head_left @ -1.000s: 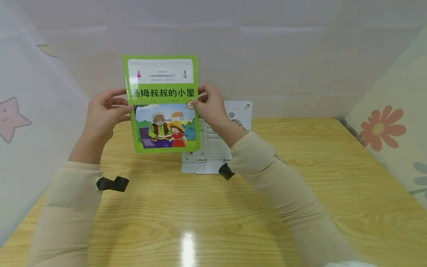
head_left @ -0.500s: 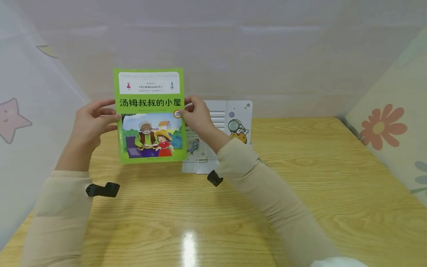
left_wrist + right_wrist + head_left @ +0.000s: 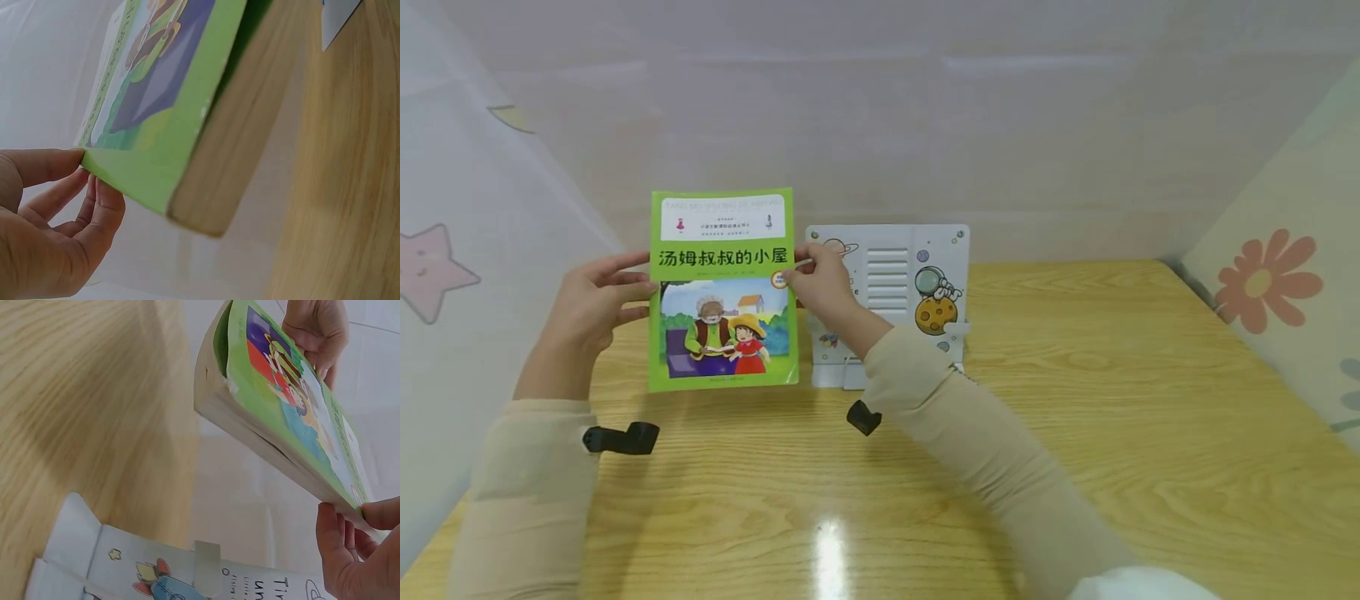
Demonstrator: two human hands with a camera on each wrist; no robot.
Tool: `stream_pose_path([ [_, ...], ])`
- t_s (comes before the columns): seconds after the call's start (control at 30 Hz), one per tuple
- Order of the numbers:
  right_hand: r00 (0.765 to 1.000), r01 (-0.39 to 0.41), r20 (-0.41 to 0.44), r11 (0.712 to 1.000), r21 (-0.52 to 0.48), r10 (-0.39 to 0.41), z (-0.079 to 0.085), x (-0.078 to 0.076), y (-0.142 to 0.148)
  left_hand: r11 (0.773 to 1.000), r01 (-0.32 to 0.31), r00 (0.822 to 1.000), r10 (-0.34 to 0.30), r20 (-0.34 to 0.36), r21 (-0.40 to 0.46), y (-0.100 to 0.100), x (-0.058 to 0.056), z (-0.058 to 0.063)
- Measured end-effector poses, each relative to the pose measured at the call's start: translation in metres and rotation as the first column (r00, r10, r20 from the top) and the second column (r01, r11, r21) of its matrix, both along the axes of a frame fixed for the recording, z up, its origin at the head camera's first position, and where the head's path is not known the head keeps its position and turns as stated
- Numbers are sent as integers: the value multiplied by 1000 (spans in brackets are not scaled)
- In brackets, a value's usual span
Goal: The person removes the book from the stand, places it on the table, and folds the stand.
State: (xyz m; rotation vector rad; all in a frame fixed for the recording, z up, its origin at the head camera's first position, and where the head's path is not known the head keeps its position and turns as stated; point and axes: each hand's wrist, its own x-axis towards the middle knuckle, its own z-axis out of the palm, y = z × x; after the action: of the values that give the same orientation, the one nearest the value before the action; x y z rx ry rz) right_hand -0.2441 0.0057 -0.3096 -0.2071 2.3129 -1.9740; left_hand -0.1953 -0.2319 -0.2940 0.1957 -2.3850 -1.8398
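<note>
A thick green-covered paperback book stands almost upright in the head view, its illustrated front towards me. My left hand pinches its left edge between thumb and fingers. Its right edge is gripped by my right hand, thumb on the cover and fingers curled behind. In the left wrist view, the book's page block shows along the bottom, raised off the wood. Just right of the book is a white book stand with an astronaut and planets printed on it; my right wrist covers part of it.
The wooden table reaches back to a pale hanging cloth. Patterned side panels with a star and a flower flank it. A small clip juts from the stand's edge in the right wrist view.
Both hands have brought the book down and to the left, and more of the white stand shows. The stand has stayed in place.
</note>
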Motion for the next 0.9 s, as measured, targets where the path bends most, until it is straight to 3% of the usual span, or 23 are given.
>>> stream_pose_path([
  [0.33,993,24,113,999,-34,-20,-17,4,-17,992,65,995,-73,71,110,-22,-4,-23],
  [0.6,984,42,177,999,-15,-39,-32,5,-27,997,69,988,-72,138,28,-41,-12,-48],
  [0.73,975,48,222,997,-55,-34,-36,8,-31,998,56,986,-57,159,9,-78,-40,-89],
  [0.83,970,42,242,997,-64,-25,-39,10,-34,997,80,982,-79,169,2,-79,-35,-88],
  [0.9,967,38,253,998,-58,-22,-41,12,-37,995,101,976,-93,198,-29,-62,-19,-70],
])
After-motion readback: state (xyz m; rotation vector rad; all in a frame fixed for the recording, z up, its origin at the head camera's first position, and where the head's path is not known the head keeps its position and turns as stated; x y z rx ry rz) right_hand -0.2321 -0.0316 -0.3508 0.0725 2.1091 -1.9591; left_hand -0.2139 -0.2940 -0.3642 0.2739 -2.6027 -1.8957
